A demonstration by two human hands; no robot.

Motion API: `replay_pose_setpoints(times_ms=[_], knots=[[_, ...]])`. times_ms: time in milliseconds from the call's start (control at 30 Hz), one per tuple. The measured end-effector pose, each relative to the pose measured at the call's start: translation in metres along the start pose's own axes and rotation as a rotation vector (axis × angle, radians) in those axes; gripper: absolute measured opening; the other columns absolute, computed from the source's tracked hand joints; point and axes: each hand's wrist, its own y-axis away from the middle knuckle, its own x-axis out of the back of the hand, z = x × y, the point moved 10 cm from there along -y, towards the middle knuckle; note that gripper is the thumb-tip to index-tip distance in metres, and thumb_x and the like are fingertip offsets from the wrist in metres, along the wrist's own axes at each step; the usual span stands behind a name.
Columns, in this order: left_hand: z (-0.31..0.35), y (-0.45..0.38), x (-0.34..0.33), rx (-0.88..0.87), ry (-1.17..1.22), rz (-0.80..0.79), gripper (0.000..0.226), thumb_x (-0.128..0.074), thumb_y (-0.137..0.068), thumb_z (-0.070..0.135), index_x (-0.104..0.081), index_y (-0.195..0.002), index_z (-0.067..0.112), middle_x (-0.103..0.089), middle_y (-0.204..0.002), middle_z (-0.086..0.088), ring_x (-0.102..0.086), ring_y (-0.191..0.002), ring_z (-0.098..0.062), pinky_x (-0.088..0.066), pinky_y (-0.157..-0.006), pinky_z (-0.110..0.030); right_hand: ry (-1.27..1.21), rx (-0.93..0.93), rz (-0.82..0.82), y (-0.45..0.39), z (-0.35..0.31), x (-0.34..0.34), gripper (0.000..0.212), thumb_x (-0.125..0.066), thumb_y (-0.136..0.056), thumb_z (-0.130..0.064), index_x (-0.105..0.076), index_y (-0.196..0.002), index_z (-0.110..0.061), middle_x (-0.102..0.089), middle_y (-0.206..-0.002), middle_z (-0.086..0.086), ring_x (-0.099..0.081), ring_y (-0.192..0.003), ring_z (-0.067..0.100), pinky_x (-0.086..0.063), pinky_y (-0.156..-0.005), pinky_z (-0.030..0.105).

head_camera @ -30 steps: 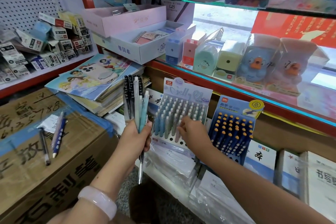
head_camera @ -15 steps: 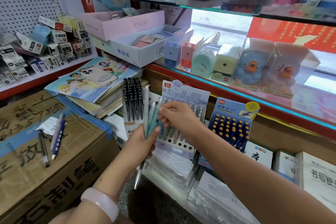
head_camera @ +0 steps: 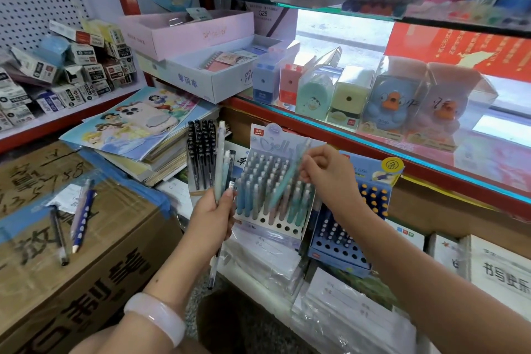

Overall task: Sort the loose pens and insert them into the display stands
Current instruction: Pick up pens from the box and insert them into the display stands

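My left hand [head_camera: 214,217] grips a small bunch of loose pens [head_camera: 221,164], pale and teal, that stick up in front of a stand of black pens [head_camera: 201,149]. My right hand [head_camera: 329,174] pinches one teal pen [head_camera: 287,178], blurred and slanted, over the pastel pen stand [head_camera: 273,181], which has several open holes along its front rows. To the right of it stands a blue stand of orange-capped pens [head_camera: 356,221].
A cardboard box [head_camera: 94,256] at the left carries three loose pens [head_camera: 76,218]. Stacked books [head_camera: 135,129] lie behind it. Wrapped paper pads [head_camera: 353,313] lie under the stands. A red-edged glass shelf [head_camera: 373,149] with boxed sharpeners juts out above.
My right hand left the pastel stand, took one teal pen out of the bunch in my left hand and carried it right, over the stand.
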Motion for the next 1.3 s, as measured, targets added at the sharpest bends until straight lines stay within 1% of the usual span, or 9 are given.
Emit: replay_pose_setpoints(times_ms=[167,300,533,733,933,1000,1100,1167,1300], knots=[[-0.002,-0.002,-0.002,0.000,-0.019,0.004,0.017,-0.040,-0.099,0.023,-0.050,-0.088,0.015,-0.043,-0.063,0.001,-0.039,-0.050,-0.011,-0.033,-0.046,-0.024,0.455,0.080,-0.068,0.017,0.032,-0.002,0.008,-0.054,-0.094,-0.019,-0.056,-0.095,-0.011,-0.060,-0.081,-0.003,-0.057,-0.074,0.012,-0.052,-0.071,0.025],[-0.002,0.001,-0.003,0.005,-0.025,0.007,0.017,-0.040,-0.098,0.023,-0.051,-0.090,0.014,-0.042,-0.062,0.001,-0.039,-0.050,-0.010,-0.035,-0.046,-0.023,0.476,0.089,-0.081,0.027,0.044,-0.014,0.014,-0.053,-0.095,-0.017,-0.057,-0.100,-0.004,-0.066,-0.088,0.008,-0.053,-0.071,0.013,-0.052,-0.076,0.030],[-0.001,0.002,-0.003,0.013,-0.022,0.007,0.017,-0.040,-0.098,0.023,-0.052,-0.090,0.014,-0.042,-0.059,0.003,-0.038,-0.048,-0.009,-0.034,-0.046,-0.023,0.500,0.100,-0.099,0.025,0.048,-0.025,0.015,-0.053,-0.095,-0.018,-0.057,-0.099,-0.004,-0.067,-0.089,0.011,-0.063,-0.080,0.022,-0.053,-0.077,0.039],[0.001,0.004,-0.004,-0.008,-0.072,-0.003,0.021,-0.040,-0.098,0.022,-0.050,-0.097,0.004,-0.042,-0.059,0.001,-0.039,-0.049,-0.011,-0.035,-0.047,-0.024,0.617,0.081,-0.184,0.029,0.070,-0.039,0.014,-0.052,-0.095,-0.018,-0.056,-0.094,-0.004,-0.066,-0.082,0.014,-0.062,-0.073,0.025,-0.053,-0.071,0.042],[-0.001,0.006,-0.014,0.000,-0.090,-0.106,0.022,-0.040,-0.098,0.022,-0.051,-0.096,0.003,-0.044,-0.061,0.001,-0.039,-0.048,-0.008,-0.034,-0.045,-0.020,0.803,0.028,-0.294,0.021,0.072,-0.043,0.025,-0.050,-0.097,-0.025,-0.049,-0.077,-0.009,-0.052,-0.064,0.004,-0.046,-0.056,0.016,-0.043,-0.060,0.031],[-0.001,0.007,-0.017,0.000,-0.090,-0.148,0.020,-0.040,-0.098,0.021,-0.053,-0.095,0.005,-0.044,-0.061,0.001,-0.039,-0.047,-0.007,-0.033,-0.043,-0.019,0.854,0.047,-0.242,0.016,0.056,-0.036,0.029,-0.051,-0.095,-0.034,-0.051,-0.076,-0.012,-0.051,-0.063,0.001,-0.050,-0.058,0.016,-0.045,-0.060,0.030],[0.001,0.012,-0.025,-0.020,-0.109,-0.222,0.024,-0.042,-0.098,0.021,-0.050,-0.098,-0.001,-0.044,-0.061,0.001,-0.039,-0.045,-0.006,-0.032,-0.042,-0.018,0.529,0.098,-0.095,0.013,0.008,-0.025,0.030,-0.052,-0.092,-0.041,-0.064,-0.092,-0.014,-0.061,-0.077,-0.007,-0.059,-0.072,0.009,-0.050,-0.068,0.024],[0.002,0.017,-0.031,-0.025,-0.126,-0.282,0.024,-0.042,-0.098,0.021,-0.050,-0.098,-0.002,-0.045,-0.061,0.003,-0.040,-0.045,-0.006,-0.032,-0.043,-0.019,0.160,0.021,-0.162,0.009,-0.010,-0.035,0.030,-0.050,-0.093,-0.039,-0.064,-0.104,-0.015,-0.066,-0.089,-0.009,-0.061,-0.081,0.003,-0.049,-0.075,0.020],[0.001,0.023,-0.038,-0.030,-0.171,-0.354,0.018,-0.043,-0.097,0.020,-0.051,-0.088,0.007,-0.045,-0.059,0.003,-0.039,-0.046,-0.007,-0.033,-0.044,-0.021,-0.240,-0.177,-0.299,0.003,-0.018,-0.061,0.022,-0.053,-0.094,-0.033,-0.066,-0.088,-0.016,-0.068,-0.080,-0.006,-0.060,-0.079,0.008,-0.049,-0.077,0.024]])
